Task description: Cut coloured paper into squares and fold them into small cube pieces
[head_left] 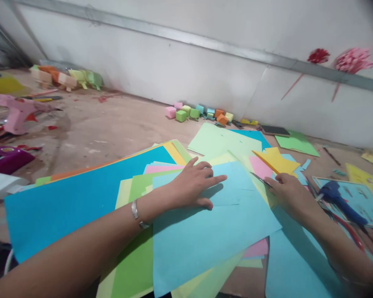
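My left hand [196, 186], with a silver bracelet at its wrist, is spread over a light blue paper sheet [211, 244]. Its index finger points right and its thumb is near the paper; a shadow falls below the hand. On that sheet are a few short, thin cut lines. My right hand [287, 192] is closed around a thin pointed blade [258, 179], which reaches toward the sheet's right edge; the handle is hidden in the fingers. Just behind this hand lies a folded yellow paper piece [276, 159]. Green, yellow and pink sheets stick out under the blue one.
A pink glue gun [18, 111] and a purple tool [9, 159] sit at the left. Small paper cubes [194, 112] line the wall, with a phone [275, 130] farther right. A dark blue glue gun [342, 200] rests at the right on a printed sheet.
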The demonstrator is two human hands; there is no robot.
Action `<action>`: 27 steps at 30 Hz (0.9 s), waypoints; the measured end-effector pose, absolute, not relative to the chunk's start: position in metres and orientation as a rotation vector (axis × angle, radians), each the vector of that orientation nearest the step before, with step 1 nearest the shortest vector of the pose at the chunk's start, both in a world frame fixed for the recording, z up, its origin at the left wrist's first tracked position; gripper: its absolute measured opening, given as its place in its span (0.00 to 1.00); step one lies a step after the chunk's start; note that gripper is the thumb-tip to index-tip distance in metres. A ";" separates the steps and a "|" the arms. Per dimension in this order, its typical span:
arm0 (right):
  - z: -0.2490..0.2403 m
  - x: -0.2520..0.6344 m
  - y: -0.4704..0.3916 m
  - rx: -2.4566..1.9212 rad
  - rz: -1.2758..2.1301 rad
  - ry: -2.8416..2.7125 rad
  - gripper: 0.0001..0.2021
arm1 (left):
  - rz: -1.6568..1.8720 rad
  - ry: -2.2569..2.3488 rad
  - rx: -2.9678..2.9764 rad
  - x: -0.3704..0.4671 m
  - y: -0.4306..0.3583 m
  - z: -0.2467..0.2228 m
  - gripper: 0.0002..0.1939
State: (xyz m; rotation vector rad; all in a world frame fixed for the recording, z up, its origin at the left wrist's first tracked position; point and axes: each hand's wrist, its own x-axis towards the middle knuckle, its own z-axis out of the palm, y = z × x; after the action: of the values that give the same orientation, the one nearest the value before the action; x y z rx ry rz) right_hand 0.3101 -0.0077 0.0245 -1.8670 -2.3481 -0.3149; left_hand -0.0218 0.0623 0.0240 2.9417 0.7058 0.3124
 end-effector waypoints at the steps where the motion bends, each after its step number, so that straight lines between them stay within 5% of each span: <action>1: 0.026 0.304 -0.007 -1.848 -0.335 -2.343 0.15 | 0.331 0.714 2.913 -0.022 0.063 0.025 0.44; 4: 0.038 0.272 -0.008 -1.714 -0.133 -2.312 0.19 | 0.481 0.715 2.722 -0.024 0.064 0.026 0.38; 8: 0.054 0.226 -0.015 -1.528 0.654 -2.081 0.28 | 0.696 0.572 2.378 -0.025 0.061 0.028 0.30; 10: 0.056 0.213 -0.018 -1.478 0.907 -1.962 0.17 | 0.782 0.555 2.262 -0.024 0.058 0.030 0.26; 12: 0.058 0.210 -0.020 -1.484 0.946 -1.873 0.08 | 0.844 0.614 2.155 -0.022 0.056 0.030 0.22; 18: 0.061 0.214 -0.026 -1.409 0.834 -1.834 0.21 | 0.892 0.822 1.846 -0.014 0.050 0.030 0.18; 23: 0.059 0.215 -0.026 -1.514 0.804 -1.746 0.10 | 0.880 0.820 1.704 -0.007 0.044 0.028 0.20; 27: 0.056 0.271 -0.005 -1.595 0.671 -1.187 0.15 | 0.953 1.008 1.904 -0.010 0.049 0.022 0.14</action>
State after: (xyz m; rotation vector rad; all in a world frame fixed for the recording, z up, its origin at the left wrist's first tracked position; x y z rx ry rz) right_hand 0.2713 -0.0055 0.0555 -1.5953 -1.1866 0.6713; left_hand -0.0105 0.0491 0.0215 1.9043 1.0076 0.9529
